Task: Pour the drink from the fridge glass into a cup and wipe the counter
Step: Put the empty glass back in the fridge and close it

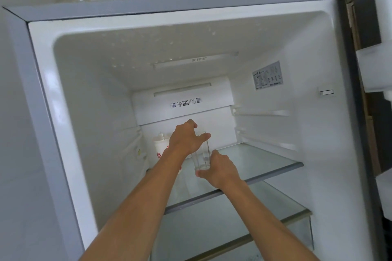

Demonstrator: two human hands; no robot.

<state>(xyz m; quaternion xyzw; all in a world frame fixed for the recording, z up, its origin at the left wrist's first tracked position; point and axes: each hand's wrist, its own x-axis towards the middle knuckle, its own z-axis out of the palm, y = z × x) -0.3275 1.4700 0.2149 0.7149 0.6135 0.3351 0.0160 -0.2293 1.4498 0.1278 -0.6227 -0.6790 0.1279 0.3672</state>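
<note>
Both my arms reach into the open fridge. A tall clear glass stands on the upper glass shelf. My left hand wraps the glass near its rim from the left, thumb out to the right. My right hand holds the base of the glass from the right and below. A white cup with red patterns and a lid stands on the same shelf just left of the glass, partly hidden behind my left forearm. Whether the glass holds any drink is hard to tell.
The fridge interior is white, with a label on its right wall. A second glass shelf lies below the upper one. The open fridge door with white racks stands at the far right. A grey wall is on the left.
</note>
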